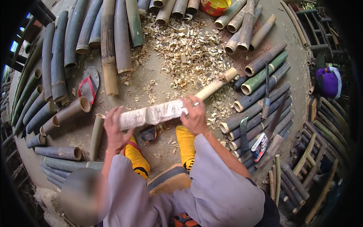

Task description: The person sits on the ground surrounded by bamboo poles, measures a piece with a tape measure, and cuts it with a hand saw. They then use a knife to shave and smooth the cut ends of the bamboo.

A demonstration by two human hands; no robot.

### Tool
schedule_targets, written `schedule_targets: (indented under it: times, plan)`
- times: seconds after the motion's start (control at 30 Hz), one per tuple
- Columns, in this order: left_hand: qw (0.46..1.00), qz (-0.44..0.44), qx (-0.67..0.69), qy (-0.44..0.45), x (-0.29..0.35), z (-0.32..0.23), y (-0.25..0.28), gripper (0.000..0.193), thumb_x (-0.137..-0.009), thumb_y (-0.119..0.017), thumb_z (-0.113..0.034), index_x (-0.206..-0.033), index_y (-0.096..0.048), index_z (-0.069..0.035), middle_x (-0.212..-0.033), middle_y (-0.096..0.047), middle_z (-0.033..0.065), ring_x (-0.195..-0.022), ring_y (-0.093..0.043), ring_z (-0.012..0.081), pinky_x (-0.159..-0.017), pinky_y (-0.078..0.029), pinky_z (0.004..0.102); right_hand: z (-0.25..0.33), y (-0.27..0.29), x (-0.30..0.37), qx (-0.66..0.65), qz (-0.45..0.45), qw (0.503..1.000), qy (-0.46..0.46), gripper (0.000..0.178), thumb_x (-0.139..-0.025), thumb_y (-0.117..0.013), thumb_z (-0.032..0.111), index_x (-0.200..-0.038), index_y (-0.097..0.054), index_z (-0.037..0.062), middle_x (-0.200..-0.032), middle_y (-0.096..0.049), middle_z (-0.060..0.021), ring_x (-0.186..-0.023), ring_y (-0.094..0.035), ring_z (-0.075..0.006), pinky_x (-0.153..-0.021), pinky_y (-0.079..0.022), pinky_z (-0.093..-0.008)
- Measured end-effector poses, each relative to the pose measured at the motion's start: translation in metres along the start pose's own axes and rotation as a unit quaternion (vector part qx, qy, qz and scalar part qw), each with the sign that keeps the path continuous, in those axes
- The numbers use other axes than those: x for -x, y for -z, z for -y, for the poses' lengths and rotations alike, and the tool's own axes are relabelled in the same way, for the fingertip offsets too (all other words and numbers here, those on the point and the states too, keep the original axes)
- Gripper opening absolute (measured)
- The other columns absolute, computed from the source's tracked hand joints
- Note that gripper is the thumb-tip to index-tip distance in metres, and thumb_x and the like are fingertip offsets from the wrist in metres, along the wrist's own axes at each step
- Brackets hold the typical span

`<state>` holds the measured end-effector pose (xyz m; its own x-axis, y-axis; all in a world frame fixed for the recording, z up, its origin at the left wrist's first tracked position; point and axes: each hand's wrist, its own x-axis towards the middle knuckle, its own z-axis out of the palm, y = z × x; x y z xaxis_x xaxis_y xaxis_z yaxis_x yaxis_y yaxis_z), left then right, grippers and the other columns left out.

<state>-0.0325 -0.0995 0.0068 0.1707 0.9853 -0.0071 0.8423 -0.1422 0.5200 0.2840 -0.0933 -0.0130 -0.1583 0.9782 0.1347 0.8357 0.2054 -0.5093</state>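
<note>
A whitish, rough-faced length that looks like bamboo (153,114) lies crosswise before me, above my feet. My left hand (118,128) is curved around its left end, slightly blurred, thumb below and fingers above. Over the right end my right hand (194,115), with a ring on one finger, is closed with its fingers across the top. From behind the right hand a pale peeled pole (217,84) slants up to the right; whether it joins the whitish piece is hidden. Below, between my yellow-socked feet, sits a small black-and-orange object (148,133).
Wood chips (189,53) are heaped ahead. Cut bamboo tubes (107,49) lie at left and far side; more bamboo (261,108) is stacked at right, with a long blade (266,94) and curved tool (244,134) on it. A grey sandal (89,85) and red-yellow tub (214,6) stand nearby.
</note>
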Motion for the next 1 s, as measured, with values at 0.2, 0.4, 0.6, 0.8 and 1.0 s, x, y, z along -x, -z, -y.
schedule_targets:
  times: [0.2, 0.4, 0.6, 0.8, 1.0]
  plan:
    - [0.979, 0.165, -0.123, 0.004, -0.021, -0.006, -0.040, 0.100, -0.049, -0.087, -0.023, -0.139, -0.044, -0.024, -0.125, -0.052, 0.0045, -0.119, -0.046, 0.0277, -0.104, -0.027, 0.0503, -0.036, 0.026, -0.024, -0.011, 0.166, 0.932, -0.323, 0.058, -0.091, -0.057, 0.037, -0.142, -0.038, 0.0191, -0.083, -0.062, -0.0243, -0.075, -0.062, -0.0409, -0.068, -0.049, -0.0499]
    - [0.983, 0.150, -0.109, -0.013, -0.021, -0.002, -0.047, 0.096, -0.047, -0.088, -0.026, -0.136, -0.049, -0.028, -0.122, -0.055, 0.0025, -0.116, -0.048, 0.0259, -0.102, -0.029, 0.0494, -0.064, -0.001, -0.002, -0.173, 0.022, 0.937, -0.302, 0.049, -0.093, -0.058, 0.035, -0.134, -0.046, 0.0117, -0.077, -0.066, -0.0166, -0.062, -0.064, -0.0301, -0.058, -0.050, -0.0468]
    - [0.986, 0.112, -0.123, -0.034, -0.020, 0.002, -0.047, 0.094, -0.047, -0.085, -0.023, -0.134, -0.050, -0.025, -0.121, -0.055, 0.0057, -0.115, -0.048, 0.0274, -0.101, -0.030, 0.0468, -0.061, 0.014, 0.031, -0.153, -0.005, 0.934, -0.323, 0.048, -0.093, -0.057, 0.022, -0.137, -0.043, 0.0102, -0.105, -0.061, -0.0245, -0.098, -0.059, -0.0353, -0.084, -0.046, -0.0449]
    - [0.981, 0.122, -0.152, -0.002, -0.014, 0.009, -0.059, 0.093, -0.050, -0.083, -0.020, -0.135, -0.046, -0.022, -0.123, -0.053, 0.0075, -0.118, -0.046, 0.0285, -0.102, -0.030, 0.0466, -0.047, 0.067, 0.104, -0.131, -0.004, 0.940, -0.314, 0.053, -0.084, -0.060, 0.008, -0.135, -0.045, 0.0054, -0.112, -0.057, -0.0203, -0.088, -0.058, -0.0336, -0.083, -0.047, -0.0428]
    - [0.983, 0.094, -0.156, -0.024, -0.017, -0.007, -0.067, 0.088, -0.053, -0.081, -0.020, -0.133, -0.046, -0.020, -0.121, -0.052, 0.0087, -0.118, -0.045, 0.0297, -0.101, -0.029, 0.0447, -0.054, 0.057, 0.250, -0.067, 0.077, 0.931, -0.350, 0.052, -0.081, -0.065, 0.010, -0.130, -0.049, 0.0040, -0.110, -0.055, -0.0199, -0.091, -0.056, -0.0336, -0.082, -0.046, -0.0427]
